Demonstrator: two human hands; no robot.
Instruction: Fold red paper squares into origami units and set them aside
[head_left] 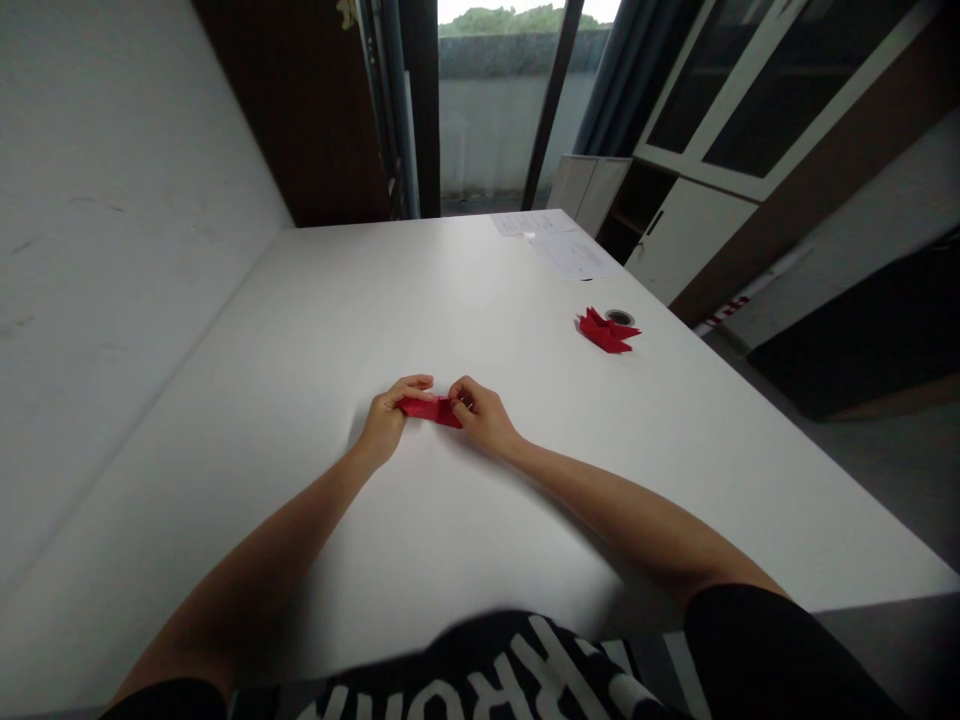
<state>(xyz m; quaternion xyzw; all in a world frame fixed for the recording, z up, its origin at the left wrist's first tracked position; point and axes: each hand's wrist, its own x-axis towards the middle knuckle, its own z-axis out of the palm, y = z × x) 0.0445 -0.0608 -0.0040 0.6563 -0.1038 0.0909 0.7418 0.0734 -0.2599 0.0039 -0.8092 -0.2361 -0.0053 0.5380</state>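
Observation:
A small strip of folded red paper (435,409) is held between my two hands, just above or on the white table. My left hand (391,412) grips its left end, the thumb and fingers closed around it. At the right end, my right hand (481,412) pinches the paper with bent fingers. Creases run across the middle of the strip, and both of its ends are partly hidden by my fingers. Farther off to the right lies a red folded-paper piece (604,332) with several pointed tips.
The white table (300,310) meets a wall (112,230) on the left. A round cable hole (620,318) sits beside the pointed red piece. Printed sheets (570,254) lie at the far right corner. Beyond stand a white cabinet (690,235) and a glass door (491,125).

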